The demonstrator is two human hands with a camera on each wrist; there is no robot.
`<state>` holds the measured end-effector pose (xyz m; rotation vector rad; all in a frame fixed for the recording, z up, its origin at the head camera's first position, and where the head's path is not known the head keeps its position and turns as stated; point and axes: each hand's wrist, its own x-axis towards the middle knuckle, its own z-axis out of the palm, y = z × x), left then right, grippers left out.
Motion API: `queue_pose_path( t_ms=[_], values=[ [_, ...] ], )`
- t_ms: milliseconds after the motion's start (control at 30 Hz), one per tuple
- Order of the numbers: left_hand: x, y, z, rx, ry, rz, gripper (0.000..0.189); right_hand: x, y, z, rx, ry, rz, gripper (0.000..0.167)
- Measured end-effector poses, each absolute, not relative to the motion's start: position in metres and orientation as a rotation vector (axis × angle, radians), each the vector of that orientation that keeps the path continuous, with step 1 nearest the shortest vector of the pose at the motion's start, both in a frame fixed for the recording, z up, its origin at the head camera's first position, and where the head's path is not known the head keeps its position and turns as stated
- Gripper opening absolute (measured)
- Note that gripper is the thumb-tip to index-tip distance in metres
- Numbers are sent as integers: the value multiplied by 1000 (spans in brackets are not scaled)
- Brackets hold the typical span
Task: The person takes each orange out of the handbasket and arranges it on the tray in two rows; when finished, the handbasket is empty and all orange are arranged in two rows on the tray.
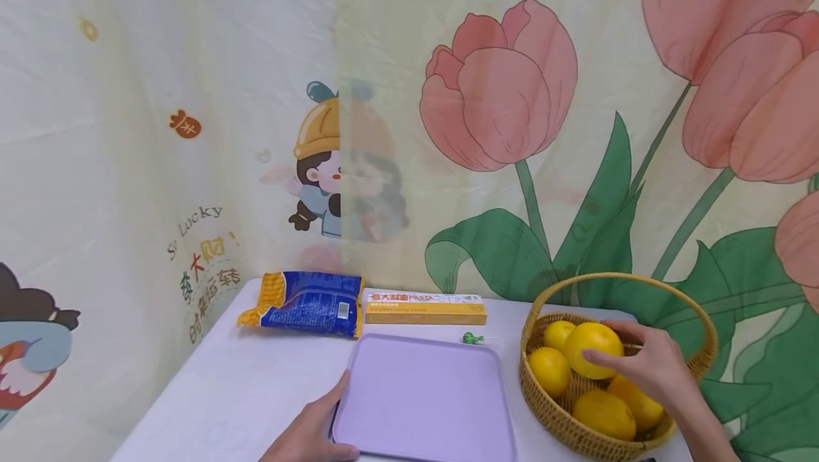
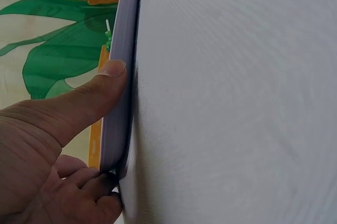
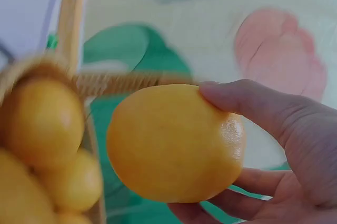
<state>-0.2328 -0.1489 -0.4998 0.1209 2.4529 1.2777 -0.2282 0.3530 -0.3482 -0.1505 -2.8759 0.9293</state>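
My right hand holds a round yellow orange between thumb and fingers, over the wicker basket. In the right wrist view the held orange fills the middle, thumb on top and fingers curled behind and below. Several more yellow fruits lie in the basket, some round, some longer, such as the fruit at the front. My left hand grips the near left corner of a pale purple tray. The left wrist view has the thumb along the tray's side and the other fingers bent at its corner.
Behind the tray lie a blue and yellow snack bag and a yellow and white pasta box. A small green item with a thin white stick sits near the tray's far edge. The basket handle arches upward. A printed curtain hangs behind.
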Motion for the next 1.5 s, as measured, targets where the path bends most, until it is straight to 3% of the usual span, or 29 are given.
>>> queue_pose_path(
  t_ms=[267,467,733,1000,1500],
  values=[
    [-235,-146,-497,175,2503,1277,121,-216,252,-341,199,-2572,1050,69],
    [-235,-141,-500,163,2491,1295,120,-256,172,-371,425,-2424,1462,59],
    [-233,-145,-503,82,2435,1301,121,-311,98,-437,425,-2447,1592,64],
    [-234,-151,-501,132,2452,1299,119,-338,69,-474,416,-2501,1534,60],
    [-243,-155,-514,137,2443,1300,124,-346,67,-488,470,-2532,1546,58]
  ],
)
